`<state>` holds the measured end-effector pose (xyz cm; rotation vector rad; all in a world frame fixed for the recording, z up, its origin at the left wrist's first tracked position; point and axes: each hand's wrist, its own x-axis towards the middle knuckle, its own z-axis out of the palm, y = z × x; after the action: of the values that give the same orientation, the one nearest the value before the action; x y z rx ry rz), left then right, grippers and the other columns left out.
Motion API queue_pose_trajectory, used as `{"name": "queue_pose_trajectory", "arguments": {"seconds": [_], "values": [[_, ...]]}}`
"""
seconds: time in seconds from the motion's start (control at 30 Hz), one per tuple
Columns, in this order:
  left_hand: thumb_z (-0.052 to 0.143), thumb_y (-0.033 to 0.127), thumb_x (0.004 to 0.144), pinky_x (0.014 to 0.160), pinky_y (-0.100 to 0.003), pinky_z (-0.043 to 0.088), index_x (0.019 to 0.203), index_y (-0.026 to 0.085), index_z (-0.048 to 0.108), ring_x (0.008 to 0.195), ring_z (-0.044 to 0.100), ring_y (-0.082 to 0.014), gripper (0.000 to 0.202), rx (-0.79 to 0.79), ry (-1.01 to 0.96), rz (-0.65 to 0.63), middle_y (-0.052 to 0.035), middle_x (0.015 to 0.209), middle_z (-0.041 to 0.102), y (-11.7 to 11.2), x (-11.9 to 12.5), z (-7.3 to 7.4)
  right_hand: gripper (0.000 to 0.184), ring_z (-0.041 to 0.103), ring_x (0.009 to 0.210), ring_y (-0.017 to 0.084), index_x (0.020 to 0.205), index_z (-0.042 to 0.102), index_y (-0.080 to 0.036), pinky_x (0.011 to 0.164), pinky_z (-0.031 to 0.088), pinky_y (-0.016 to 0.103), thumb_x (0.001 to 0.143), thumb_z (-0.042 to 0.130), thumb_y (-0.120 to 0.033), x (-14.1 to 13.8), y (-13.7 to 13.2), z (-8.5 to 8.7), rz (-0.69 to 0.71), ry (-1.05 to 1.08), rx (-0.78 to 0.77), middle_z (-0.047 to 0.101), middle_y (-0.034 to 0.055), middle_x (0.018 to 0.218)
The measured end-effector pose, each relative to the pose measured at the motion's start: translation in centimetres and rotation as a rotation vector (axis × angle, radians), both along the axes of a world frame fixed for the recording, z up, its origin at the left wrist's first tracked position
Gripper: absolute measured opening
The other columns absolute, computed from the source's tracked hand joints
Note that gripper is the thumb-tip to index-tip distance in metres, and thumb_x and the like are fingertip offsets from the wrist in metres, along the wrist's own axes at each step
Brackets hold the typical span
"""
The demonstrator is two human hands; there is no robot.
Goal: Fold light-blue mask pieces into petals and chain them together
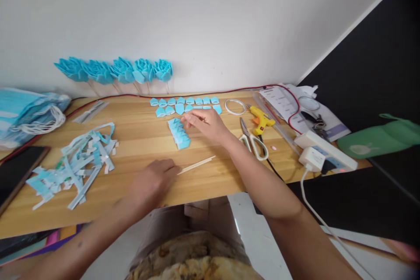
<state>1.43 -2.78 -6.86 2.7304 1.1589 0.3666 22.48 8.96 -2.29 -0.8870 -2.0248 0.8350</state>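
Working beside folded blue fabric petals (178, 133) and slim pale sticks (198, 165) on the wooden counter (138, 118), your right hand (208, 123) and left hand (155, 179) have grips I can't tell! Five layered blue flowers (120, 70) look finished; petals remain.

We see soft, fairly bright, even light, its source out of view. The wall (210, 22) reads pale grey, while the dark panel (370, 70) at right sinks almost to black. Shade gathers below the front edge of the tabletop (138, 138), which the wide lens bends. We find the left hand (155, 179) blurred and print on the papers (278, 100) illegible.
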Motion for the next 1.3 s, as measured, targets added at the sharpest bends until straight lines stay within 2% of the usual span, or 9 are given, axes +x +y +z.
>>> {"name": "queue_pose_trajectory", "arguments": {"seconds": [0.17, 0.33, 0.47, 0.6, 0.7, 0.8, 0.93, 1.13, 1.3], "values": [[0.043, 0.012, 0.092, 0.073, -0.032, 0.046, 0.102, 0.016, 0.06, 0.084, 0.058, -0.0215, 0.021, -0.036, 0.21, -0.049, -0.0067, 0.093, 0.063, 1.8, 4.8, 2.1, 0.043, 0.06, 0.067, 0.012, 0.085, 0.071, -0.016, 0.065, 0.044, 0.022, 0.093, 0.044, -0.049, 1.1, 1.0, 0.2, -0.138, 0.091, 0.016, 0.067, 0.0015, 0.071], [0.043, 0.014, 0.093, 0.071, -0.03, 0.045, 0.103, 0.018, 0.061, 0.084, 0.059, -0.0207, 0.021, -0.024, 0.195, -0.082, -0.0057, 0.093, 0.063, 3.3, 7.3, 2.4, 0.044, 0.06, 0.067, 0.013, 0.081, 0.07, -0.016, 0.065, 0.045, 0.024, 0.092, 0.044, -0.051, 1.5, 1.7, -0.1, -0.192, 0.115, -0.007, 0.069, 0.003, 0.075], [0.044, 0.027, 0.095, 0.073, -0.028, 0.045, 0.11, 0.019, 0.063, 0.086, 0.062, -0.0191, 0.025, -0.077, -0.005, -0.026, -0.006, 0.097, 0.067, 5.5, 5.5, 3.0, 0.038, 0.058, 0.065, 0.012, 0.076, 0.068, -0.016, 0.064, 0.04, 0.023, 0.092, 0.045, -0.042, 1.3, 1.8, -0.4, -0.18, -0.089, 0.025, 0.067, 0.0016, 0.07], [0.043, 0.032, 0.094, 0.075, -0.029, 0.045, 0.107, 0.016, 0.068, 0.087, 0.063, -0.0209, 0.032, -0.016, -0.157, 0.333, -0.0087, 0.098, 0.071, 9.4, 1.6, 4.0, 0.032, 0.056, 0.065, 0.012, 0.073, 0.067, -0.017, 0.063, 0.033, 0.023, 0.091, 0.045, -0.032, 1.2, 1.9, -0.8, -0.157, -0.311, 0.093, 0.066, 0.0004, 0.069], [0.042, 0.034, 0.092, 0.075, -0.029, 0.044, 0.11, 0.017, 0.069, 0.092, 0.064, -0.0231, 0.037, -0.022, -0.116, 0.472, -0.0096, 0.106, 0.071, 12.2, -0.5, 4.0, 0.028, 0.054, 0.064, 0.013, 0.083, 0.07, -0.019, 0.059, 0.028, 0.024, 0.091, 0.046, -0.031, 1.2, 2.0, -1.1, -0.165, -0.471, 0.08, 0.068, 0.0002, 0.072], [0.041, 0.035, 0.09, 0.072, -0.027, 0.042, 0.11, 0.018, 0.069, 0.092, 0.064, -0.023, 0.038, -0.059, -0.03, 0.473, -0.0088, 0.106, 0.071, 14.1, -1.1, 3.6, 0.028, 0.056, 0.068, 0.014, 0.086, 0.07, -0.021, 0.058, 0.026, 0.025, 0.091, 0.044, -0.032, 1.2, 1.9, -1.3, -0.16, -0.61, 0.076, 0.07, 0.0014, 0.078], [0.041, 0.037, 0.089, 0.061, -0.026, 0.037, 0.091, 0.018, 0.073, 0.077, 0.063, -0.0202, 0.037, -0.127, 0.049, 0.421, -0.0072, 0.09, 0.073, 15.2, 0.1, 3.5, 0.033, 0.057, 0.071, 0.015, 0.081, 0.069, -0.021, 0.058, 0.024, 0.026, 0.093, 0.041, -0.034, 0.9, 1.7, -1.4, -0.158, -0.742, 0.105, 0.07, 0.0029, 0.08], [0.046, 0.04, 0.083, 0.057, -0.025, 0.033, 0.087, 0.02, 0.074, 0.074, 0.062, -0.0191, 0.035, -0.127, 0.067, 0.477, -0.006, 0.086, 0.074, 15.5, 1.6, 3.2, 0.034, 0.06, 0.081, 0.018, 0.087, 0.069, -0.022, 0.062, 0.027, 0.026, 0.095, 0.039, -0.037, 1.0, 1.7, -1.7, -0.145, -0.795, 0.133, 0.072, 0.0037, 0.087], [0.049, 0.035, 0.079, 0.056, -0.025, 0.033, 0.082, 0.018, 0.073, 0.071, 0.06, -0.0184, 0.03, -0.135, 0.048, 0.485, -0.0064, 0.081, 0.073, 15.3, 0.7, 3.1, 0.031, 0.061, 0.08, 0.018, 0.087, 0.07, -0.023, 0.061, 0.028, 0.027, 0.094, 0.041, -0.033, 1.0, 1.8, -1.7, -0.149, -0.797, 0.136, 0.073, 0.0037, 0.088]]}}
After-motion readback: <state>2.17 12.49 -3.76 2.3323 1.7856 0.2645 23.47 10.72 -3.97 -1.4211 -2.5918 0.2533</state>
